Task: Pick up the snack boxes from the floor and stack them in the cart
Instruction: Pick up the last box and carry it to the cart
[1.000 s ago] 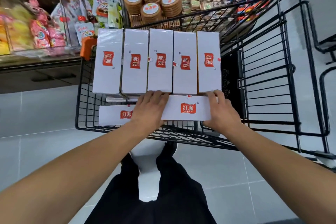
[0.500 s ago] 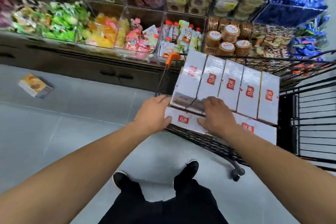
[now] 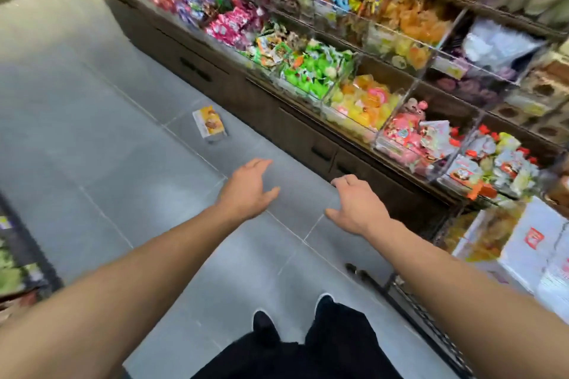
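One yellow and white snack box (image 3: 210, 124) lies on the grey tiled floor close to the shelf base, ahead of me. My left hand (image 3: 248, 189) hovers open in mid-air, short of the box, with its fingers spread. To its right my right hand (image 3: 358, 204) is also open and holds nothing. The black wire cart (image 3: 431, 314) stands at the right edge, only partly in view. White snack boxes with red labels (image 3: 534, 243) are stacked in it, blurred.
A long dark shelf unit (image 3: 295, 129) with clear bins of bright sweets (image 3: 311, 71) runs diagonally along the right. Another dark display (image 3: 18, 255) stands at the left edge. Grey floor tiles (image 3: 92, 144) stretch between them. My black shoes (image 3: 264, 324) are at the bottom.
Both hands have let go of the white boxes in the cart and now hang open over the floor. The view has swung left, so the cart has slid to the right edge.
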`<state>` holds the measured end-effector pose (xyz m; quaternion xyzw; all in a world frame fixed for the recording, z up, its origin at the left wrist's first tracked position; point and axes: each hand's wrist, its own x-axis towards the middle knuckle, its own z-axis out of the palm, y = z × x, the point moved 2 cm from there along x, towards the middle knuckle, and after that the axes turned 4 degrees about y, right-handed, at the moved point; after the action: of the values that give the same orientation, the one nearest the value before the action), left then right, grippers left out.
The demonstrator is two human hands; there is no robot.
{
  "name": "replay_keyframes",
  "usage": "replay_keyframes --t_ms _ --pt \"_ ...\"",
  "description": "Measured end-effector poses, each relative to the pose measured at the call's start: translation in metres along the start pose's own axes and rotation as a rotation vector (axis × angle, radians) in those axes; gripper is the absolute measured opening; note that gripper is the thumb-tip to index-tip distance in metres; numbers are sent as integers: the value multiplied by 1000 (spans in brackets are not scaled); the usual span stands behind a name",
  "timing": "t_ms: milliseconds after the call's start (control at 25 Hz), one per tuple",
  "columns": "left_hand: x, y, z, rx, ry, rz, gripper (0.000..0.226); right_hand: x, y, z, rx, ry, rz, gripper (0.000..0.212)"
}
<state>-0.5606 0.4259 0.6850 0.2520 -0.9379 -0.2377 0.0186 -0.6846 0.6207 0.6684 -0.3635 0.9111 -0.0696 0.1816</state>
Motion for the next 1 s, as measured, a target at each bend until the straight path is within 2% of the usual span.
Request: replay_keyframes --t_ms 280,400,680,840,1000 --pt "59 -154 -89 -68 198 -337 61 174 -138 -6 33 -73 -234 71" --pt "98 -205 -111 -90 249 -443 61 256 -181 -14 50 -68 -308 71" --pt "209 -307 -161 -155 320 -699 60 448 -279 -49 1 -173 -435 67" --pt "264 -367 -170 -212 320 -775 57 532 -326 -42 -26 -240 -437 63" --pt "339 -462 -171 -257 227 -774 59 631 -375 -10 -62 -271 -346 63"
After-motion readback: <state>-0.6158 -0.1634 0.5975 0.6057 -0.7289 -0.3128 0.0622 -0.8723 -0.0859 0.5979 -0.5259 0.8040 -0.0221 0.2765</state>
